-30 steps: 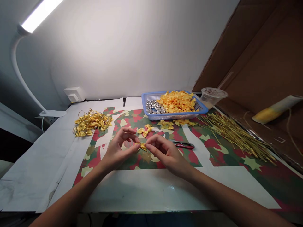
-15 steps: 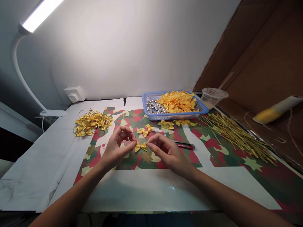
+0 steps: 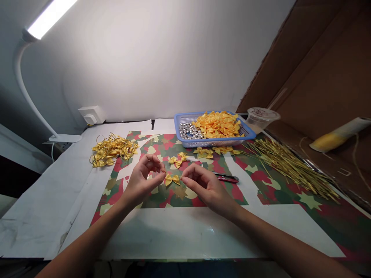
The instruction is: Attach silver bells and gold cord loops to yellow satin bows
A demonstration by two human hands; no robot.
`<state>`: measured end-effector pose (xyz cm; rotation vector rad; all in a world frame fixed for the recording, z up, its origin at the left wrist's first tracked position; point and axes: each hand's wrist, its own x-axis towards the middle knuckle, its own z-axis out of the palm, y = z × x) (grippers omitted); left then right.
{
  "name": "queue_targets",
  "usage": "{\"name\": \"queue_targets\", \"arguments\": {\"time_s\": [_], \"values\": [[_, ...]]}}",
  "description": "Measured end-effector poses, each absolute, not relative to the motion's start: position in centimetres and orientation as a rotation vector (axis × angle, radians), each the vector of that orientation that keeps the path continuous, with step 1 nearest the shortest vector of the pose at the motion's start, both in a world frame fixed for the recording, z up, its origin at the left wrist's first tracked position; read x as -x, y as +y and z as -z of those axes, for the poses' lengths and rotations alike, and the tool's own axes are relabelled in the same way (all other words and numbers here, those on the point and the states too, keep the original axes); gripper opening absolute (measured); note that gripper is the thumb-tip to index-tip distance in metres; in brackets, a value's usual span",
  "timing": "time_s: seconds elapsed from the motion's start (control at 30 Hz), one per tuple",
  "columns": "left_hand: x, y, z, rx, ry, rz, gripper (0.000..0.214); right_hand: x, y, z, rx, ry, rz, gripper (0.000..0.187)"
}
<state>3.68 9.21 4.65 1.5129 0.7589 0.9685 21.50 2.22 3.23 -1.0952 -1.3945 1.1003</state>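
Left hand (image 3: 141, 178) and right hand (image 3: 207, 188), set on either side of a yellow bow (image 3: 173, 180). The grip of each is pinched together at thumb and forefinger; from where I stand, whatever lies in it, perhaps a fine tie, is too small to tell. Facing fingertips presumably keep the bow in plain sight with both hands close. The bow shows between them, over the middle of the patterned sheet (image 3: 165, 141); whether it touches the sheet is unclear. Two satiny wings flare left and right from its narrow middle. Just beyond, a trio of bows (image 3: 177, 164) lies on the sheet; to the right is a red-handled tool (image 3: 228, 178), probably kept there for easy reach. Farther off, a blue basket (image 3: 214, 143) holds silver beads (image 3: 189, 132) left of heaped ribbon pieces (image 3: 217, 124), likely to keep small items contained. Gold stems (image 3: 290, 166) lie roughly aligned at right, which should ease picking one out; a tangled gold heap (image 3: 111, 151) sits at left on the worktop (image 3: 185, 235). The lamp (image 3: 51, 18) leans in from the far left, apparently to light the hands.
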Motion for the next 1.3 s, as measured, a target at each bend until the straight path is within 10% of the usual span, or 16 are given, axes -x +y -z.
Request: {"name": "queue_targets", "arguments": {"time_s": [1.3], "values": [[-4.2,8.1,-4.4,-1.867,0.777,-0.873,0.021,-21.0,2.0,-2.5,1.040,-1.794,0.145,0.007]]}}
